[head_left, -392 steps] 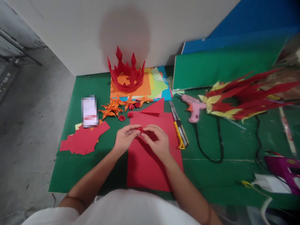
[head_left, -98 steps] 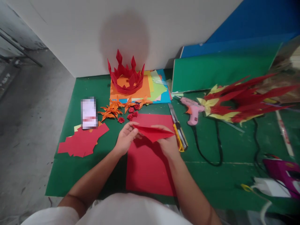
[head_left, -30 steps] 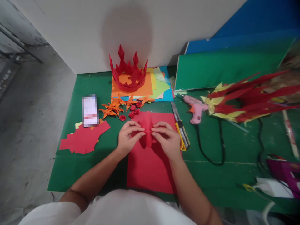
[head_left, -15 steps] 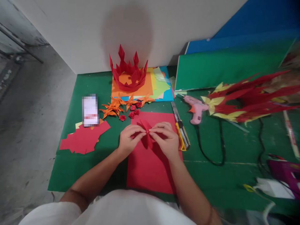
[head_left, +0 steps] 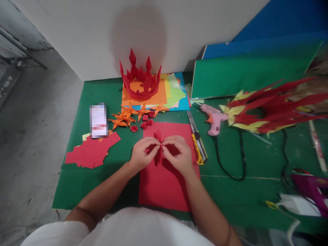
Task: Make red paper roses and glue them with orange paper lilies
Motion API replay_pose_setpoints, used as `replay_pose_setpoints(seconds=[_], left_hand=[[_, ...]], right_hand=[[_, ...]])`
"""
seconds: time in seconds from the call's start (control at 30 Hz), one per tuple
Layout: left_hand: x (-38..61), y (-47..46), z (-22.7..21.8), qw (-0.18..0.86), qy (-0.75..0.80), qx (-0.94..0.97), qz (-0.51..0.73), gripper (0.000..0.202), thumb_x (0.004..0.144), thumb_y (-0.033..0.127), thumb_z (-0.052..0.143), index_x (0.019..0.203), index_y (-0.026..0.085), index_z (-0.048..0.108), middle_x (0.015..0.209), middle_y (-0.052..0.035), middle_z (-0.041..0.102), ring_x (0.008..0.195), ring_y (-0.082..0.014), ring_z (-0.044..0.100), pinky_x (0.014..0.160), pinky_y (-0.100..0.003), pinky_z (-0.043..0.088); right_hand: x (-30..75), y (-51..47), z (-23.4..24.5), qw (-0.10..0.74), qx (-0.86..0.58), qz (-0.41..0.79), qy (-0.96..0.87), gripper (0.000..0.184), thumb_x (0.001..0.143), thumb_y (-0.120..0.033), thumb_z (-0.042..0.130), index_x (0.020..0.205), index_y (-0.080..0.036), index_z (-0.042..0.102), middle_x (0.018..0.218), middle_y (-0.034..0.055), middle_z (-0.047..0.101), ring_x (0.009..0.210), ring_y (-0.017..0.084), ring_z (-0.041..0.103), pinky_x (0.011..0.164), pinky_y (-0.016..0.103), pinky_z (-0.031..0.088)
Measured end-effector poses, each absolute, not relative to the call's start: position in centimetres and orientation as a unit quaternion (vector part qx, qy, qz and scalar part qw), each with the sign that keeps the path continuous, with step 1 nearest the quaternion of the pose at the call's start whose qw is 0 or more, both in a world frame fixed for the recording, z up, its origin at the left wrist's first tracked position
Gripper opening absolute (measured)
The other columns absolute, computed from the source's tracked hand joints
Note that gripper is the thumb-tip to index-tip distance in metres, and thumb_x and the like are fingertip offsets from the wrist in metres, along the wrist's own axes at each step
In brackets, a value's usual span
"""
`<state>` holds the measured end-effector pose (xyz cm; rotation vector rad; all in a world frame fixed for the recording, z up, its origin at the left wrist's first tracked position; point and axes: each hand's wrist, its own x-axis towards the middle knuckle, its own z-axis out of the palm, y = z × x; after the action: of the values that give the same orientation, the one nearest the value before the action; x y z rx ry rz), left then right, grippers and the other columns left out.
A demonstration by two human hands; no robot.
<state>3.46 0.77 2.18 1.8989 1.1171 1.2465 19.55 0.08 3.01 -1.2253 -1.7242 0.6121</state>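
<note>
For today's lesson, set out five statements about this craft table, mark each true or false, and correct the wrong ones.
1. The left hand and right hand both pinch the folded red paper. True.
2. The knife lies to the left of the glue gun. True.
3. The right hand is holding the knife. False: the right hand holds the folded red paper, and the knife lies to its right.
4. The crown stands on the coloured sheets. True.
5. The glue gun is bright green. False: the glue gun is mostly pink.
</note>
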Motion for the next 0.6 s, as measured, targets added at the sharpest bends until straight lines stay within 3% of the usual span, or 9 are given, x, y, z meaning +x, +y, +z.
replay_pose_setpoints(seconds=[0.6], left_hand=[[3.41,0.94,1.83,0.32,0.424,0.715,0.455,0.004,0.079,0.015,0.061,0.078,0.019,0.062,0.075,-0.0023,0.068,0.072,-0.0134,0.064,0.071,-0.025,0.051]], right_hand=[[19.64,0.29,2.61,0.434,-0.474,0.243,-0.727,0.009,0.079,-0.016,0.061,0.076,-0.024,0.058,0.075,0.0002,0.067,0.073,0.018,0.061,0.073,0.036,0.044]])
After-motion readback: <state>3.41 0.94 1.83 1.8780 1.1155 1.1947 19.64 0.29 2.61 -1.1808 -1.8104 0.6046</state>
